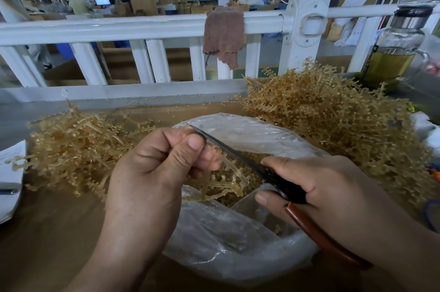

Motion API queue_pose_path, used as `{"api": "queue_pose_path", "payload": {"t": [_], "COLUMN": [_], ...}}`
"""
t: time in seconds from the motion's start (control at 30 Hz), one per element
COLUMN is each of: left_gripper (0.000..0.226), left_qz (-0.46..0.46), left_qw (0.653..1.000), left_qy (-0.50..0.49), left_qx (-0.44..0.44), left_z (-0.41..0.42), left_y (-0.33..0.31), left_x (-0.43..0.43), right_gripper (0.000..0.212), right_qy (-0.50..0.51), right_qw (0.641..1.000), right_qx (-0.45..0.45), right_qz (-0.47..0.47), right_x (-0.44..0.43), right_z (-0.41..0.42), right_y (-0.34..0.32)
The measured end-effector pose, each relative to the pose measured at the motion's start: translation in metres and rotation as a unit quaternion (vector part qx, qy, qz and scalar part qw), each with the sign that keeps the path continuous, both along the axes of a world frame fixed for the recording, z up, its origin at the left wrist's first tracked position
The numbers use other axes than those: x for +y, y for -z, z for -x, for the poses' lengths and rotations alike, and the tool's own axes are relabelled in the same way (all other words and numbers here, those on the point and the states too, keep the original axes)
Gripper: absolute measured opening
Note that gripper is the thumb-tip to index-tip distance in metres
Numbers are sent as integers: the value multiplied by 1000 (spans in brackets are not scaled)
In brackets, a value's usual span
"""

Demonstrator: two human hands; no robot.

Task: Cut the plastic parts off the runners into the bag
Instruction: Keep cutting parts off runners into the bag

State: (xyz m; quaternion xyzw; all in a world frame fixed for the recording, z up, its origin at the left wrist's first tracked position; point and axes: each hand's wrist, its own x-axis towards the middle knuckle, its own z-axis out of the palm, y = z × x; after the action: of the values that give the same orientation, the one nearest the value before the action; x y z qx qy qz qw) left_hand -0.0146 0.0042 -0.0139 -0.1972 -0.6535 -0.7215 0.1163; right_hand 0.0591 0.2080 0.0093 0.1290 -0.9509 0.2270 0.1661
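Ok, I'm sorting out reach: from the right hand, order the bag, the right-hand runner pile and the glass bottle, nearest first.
1. The bag, directly under the right hand.
2. The right-hand runner pile, just behind it.
3. The glass bottle, far right, beyond the pile.

Brown table [59,232]: plastic bag [238,249] between two runner heaps [333,120]

Amber translucent plastic runners [333,120]: semi-glossy, edges studded with small nubs. Clear thin plastic-film bag [238,239]: crinkled, shiny, slightly cloudy. Dark-bladed metal scissors [233,151]: blades dull. Their red-brown handle sleeve [319,234]: smooth, glossy, looks plastic-coated. Brown tabletop [47,232]: smooth, matt; wood or board, cannot tell. White railing [142,27]: smooth, glossy. Pinkish-brown cloth [223,37]: rough nap, ragged edge.
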Motion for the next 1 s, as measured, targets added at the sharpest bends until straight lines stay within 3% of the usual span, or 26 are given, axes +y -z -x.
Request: {"api": "queue_pose_path", "payload": {"t": [0.67,1.0], "left_gripper": [21,26], "left_qz": [30,61], "left_qw": [999,997], "left_qy": [23,34], "left_qx": [4,26], "left_z": [5,4], "left_y": [2,3], "left_x": [-5,-4], "right_gripper": [53,56], "right_qy": [-3,-3], "right_qw": [998,999], "right_qx": [-56,-33], "right_qz": [21,19], "right_x": [6,3], "right_z": [3,2], "right_y": [2,3]}}
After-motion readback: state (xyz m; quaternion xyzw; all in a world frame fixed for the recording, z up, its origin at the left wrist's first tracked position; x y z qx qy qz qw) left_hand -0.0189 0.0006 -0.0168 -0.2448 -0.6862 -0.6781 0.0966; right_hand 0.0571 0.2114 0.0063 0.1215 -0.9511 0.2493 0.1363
